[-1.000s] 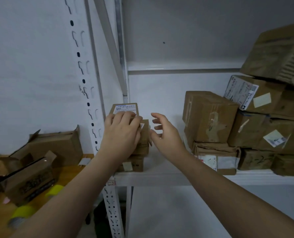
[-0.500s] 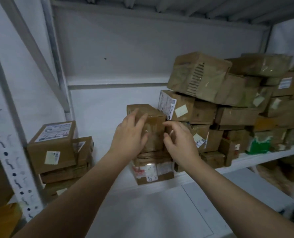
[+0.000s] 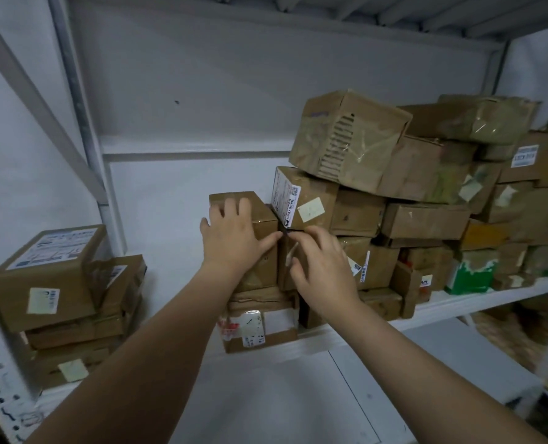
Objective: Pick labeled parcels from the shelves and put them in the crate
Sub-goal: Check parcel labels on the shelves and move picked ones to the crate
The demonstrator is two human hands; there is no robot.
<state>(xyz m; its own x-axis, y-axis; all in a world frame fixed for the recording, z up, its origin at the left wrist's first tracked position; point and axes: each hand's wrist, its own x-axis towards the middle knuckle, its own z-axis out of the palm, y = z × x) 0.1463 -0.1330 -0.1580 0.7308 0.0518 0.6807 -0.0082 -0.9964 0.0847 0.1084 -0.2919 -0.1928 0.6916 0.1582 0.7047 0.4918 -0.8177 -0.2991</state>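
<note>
Creased brown cardboard box (image 3: 264, 219) near the white metal shelf (image 3: 458, 307) front edge: left hand (image 3: 231, 240) spread flat on it; right hand (image 3: 325, 272) bent-fingered alongside, grip unclear.

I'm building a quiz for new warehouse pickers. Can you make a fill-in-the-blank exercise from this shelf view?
1. The left hand rests on a tall brown box, which stands ___ a flatter taped parcel.
2. The right hand touches the neighbouring box on the tall box's ___ side.
3. The torn box with bare corrugated ribs lies ___ the white-labelled parcel, not below it.
Missing words: on; right; above.
</note>
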